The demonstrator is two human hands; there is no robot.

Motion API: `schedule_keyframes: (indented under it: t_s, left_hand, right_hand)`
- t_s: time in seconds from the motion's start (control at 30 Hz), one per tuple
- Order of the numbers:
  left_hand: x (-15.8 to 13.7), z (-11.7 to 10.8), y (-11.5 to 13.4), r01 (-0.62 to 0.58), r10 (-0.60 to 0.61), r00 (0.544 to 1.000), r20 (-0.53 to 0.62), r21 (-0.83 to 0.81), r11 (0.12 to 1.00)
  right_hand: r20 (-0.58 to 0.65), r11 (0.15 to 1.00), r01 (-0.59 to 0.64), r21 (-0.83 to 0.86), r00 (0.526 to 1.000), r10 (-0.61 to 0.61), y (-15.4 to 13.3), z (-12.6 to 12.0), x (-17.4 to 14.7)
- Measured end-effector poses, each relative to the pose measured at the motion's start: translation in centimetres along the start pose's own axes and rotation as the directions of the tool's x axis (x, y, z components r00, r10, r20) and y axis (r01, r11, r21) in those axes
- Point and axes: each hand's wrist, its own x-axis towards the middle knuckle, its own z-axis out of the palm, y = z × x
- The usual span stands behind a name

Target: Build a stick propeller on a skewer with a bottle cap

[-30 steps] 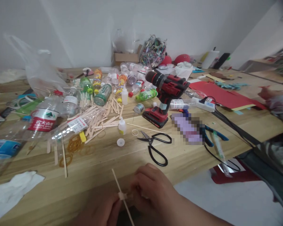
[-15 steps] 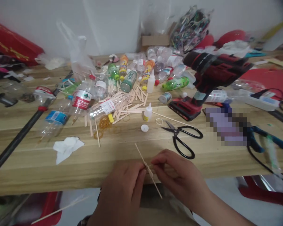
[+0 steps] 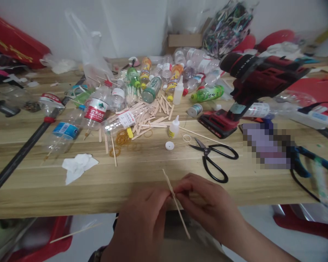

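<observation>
A thin wooden stick (image 3: 182,217) slants between my two hands at the table's front edge. My left hand (image 3: 145,214) is closed on it, thumb and forefinger pinching near its middle. From the other side my right hand (image 3: 205,200) pinches at the same spot, its fingertips meeting those of the left. Whether a second small piece lies along the stick's upper part is hard to make out. Beyond the hands lie black-handled scissors (image 3: 207,152), a white round cap (image 3: 169,146) and a small glue bottle (image 3: 174,128).
A red cordless drill (image 3: 251,83) stands at the right. Plastic bottles (image 3: 97,109) and a heap of craft sticks (image 3: 153,112) fill the back. Rubber bands (image 3: 123,138) and a crumpled tissue (image 3: 79,166) lie at the left, near a black pole (image 3: 24,149).
The stick has turned slightly steeper, and my fingertips have drawn closer together on it. The whole view has shifted a little.
</observation>
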Motion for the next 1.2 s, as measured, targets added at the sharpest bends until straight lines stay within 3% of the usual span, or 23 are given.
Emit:
schedule_keyframes:
  t_s: [0.33, 0.53, 0.8, 0.97, 1.2]
  left_hand:
    - [0.2, -0.2, 0.2, -0.012, 0.013, 1.0, -0.021, 0.045, 0.999]
    - [-0.1, -0.4, -0.4, 0.024, -0.019, 0.998, -0.065, 0.073, 0.997]
    - [0.5, -0.2, -0.2, 0.054, -0.052, 0.998, -0.039, 0.052, 0.997]
    - [0.4, -0.4, -0.3, 0.012, -0.01, 0.999, -0.054, 0.031, 0.999]
    - [0.4, -0.5, -0.4, -0.033, 0.038, 0.996, -0.081, 0.052, 0.998]
  right_hand:
    - [-0.037, 0.988, 0.121, -0.094, 0.991, -0.125, 0.0, -0.2, 0.6]
    - [-0.138, 0.989, 0.02, -0.147, 0.99, -0.04, 0.6, -0.9, 0.3]
    - [-0.037, 0.999, -0.046, 0.005, 0.998, 0.047, 0.7, 0.7, -0.3]
    - [0.022, 0.989, -0.082, 0.122, 0.997, 0.079, 0.8, 1.3, -0.2]
    - [0.102, 0.977, -0.168, 0.134, 0.983, 0.155, 0.9, 1.4, -0.5]
